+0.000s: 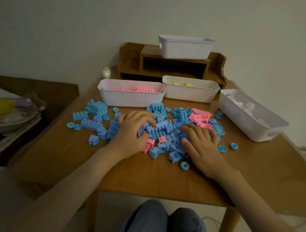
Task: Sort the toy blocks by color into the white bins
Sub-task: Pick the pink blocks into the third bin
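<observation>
Resting curled on blue blocks, your left hand (133,130) sits nearest the pink pieces (150,144), just right of its fingers; nothing gripped.

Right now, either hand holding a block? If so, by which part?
Cannot tell. The left hand and right hand rest palm-down on the pile of blue and pink blocks, fingers curled over it; any grip underneath is hidden.

Part of the blue block pile (162,134) is covered by the left hand (134,132) and right hand (200,146), whose fingertips are lost among the bricks, while the white bin on the shelf (185,48) is seen only from outside, its contents concealed.
</observation>
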The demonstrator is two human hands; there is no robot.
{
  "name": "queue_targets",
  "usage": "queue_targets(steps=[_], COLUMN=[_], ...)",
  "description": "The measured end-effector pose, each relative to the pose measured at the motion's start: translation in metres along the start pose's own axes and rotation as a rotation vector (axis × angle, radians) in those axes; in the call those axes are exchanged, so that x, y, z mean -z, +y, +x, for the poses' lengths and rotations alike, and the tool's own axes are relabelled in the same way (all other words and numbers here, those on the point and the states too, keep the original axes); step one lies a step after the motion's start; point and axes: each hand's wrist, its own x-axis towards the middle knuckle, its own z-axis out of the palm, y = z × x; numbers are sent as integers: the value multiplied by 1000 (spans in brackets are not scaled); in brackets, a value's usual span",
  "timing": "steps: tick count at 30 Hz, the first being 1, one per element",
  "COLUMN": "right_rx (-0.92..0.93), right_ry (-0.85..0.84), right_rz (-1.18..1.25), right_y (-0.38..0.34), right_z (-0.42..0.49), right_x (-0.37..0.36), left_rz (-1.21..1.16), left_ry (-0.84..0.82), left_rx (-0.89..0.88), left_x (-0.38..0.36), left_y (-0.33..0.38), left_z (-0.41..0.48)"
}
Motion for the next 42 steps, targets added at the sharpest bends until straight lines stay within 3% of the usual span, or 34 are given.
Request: queue_targets(steps=[5, 9, 13, 20, 29, 38, 42], right_rx=[45, 124, 118, 32, 13, 106, 101], right_ry=[24, -38, -24, 65, 101, -20, -20], right_rz=[193, 92, 26, 7, 145, 199, 224], right_y=[5, 4, 8, 4, 1, -3, -3], right_z=[-10, -7, -5, -6, -8, -12, -11], right_x=[10, 9, 1, 1, 2, 3, 2], left_rz=[115, 68, 198, 376, 315, 367, 408], left_ry=[-93, 3, -96, -126, -118, -192, -168], left_rx=[-92, -82, -96, -72, -88, -243, -195], left_x=[4, 12, 9, 6, 2, 1, -2], left_y=[-4, -2, -3, -8, -7, 1, 1], left_z=[-7, -10, -12, -13, -14, -16, -15])
